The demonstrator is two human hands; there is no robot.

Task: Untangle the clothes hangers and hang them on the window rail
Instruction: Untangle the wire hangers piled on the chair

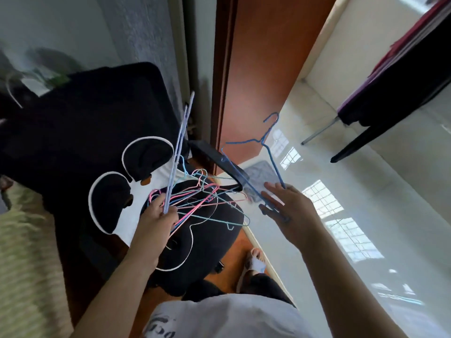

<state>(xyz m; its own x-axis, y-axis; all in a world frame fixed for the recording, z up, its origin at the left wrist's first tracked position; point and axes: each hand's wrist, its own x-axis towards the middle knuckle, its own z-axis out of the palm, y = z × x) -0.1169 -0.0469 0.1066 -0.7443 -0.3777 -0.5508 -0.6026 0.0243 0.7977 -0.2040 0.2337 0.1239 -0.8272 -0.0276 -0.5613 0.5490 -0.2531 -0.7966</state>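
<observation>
Low in the middle of the frame, the left hand (158, 222) curls round a tangled bunch (200, 201) of pink, teal and pale blue wire hangers, gripping them near their hooks so that the loops fan out to the right over a black chair seat (214, 242). From the same fist a lilac hanger (179, 152) sticks up edge-on, reaching toward the upper middle of the frame. Just right of centre the right hand (290, 211) has its fingers stretched out almost straight, with a blue hanger (262, 152) caught between them at its lower bar (exactly how the fingers pinch it cannot be told); that hanger stands clear of the bunch, its hook up near the frame's centre. Behind the hands, a black chair back (80, 123) with white-edged ear shapes fills the left centre, and a black armrest (214, 157) crosses between the two hands. Beyond it an orange-brown door (263, 69) rises to the top of the frame. Right of the door a glossy pale floor (366, 215) shows bright window reflections, and a dark table (402, 93) stands at upper right. Along the left edge lies blurred yellowish-green fabric (26, 259). At bottom centre are the person's white shirt (219, 318) and a foot in a sandal (253, 264).
</observation>
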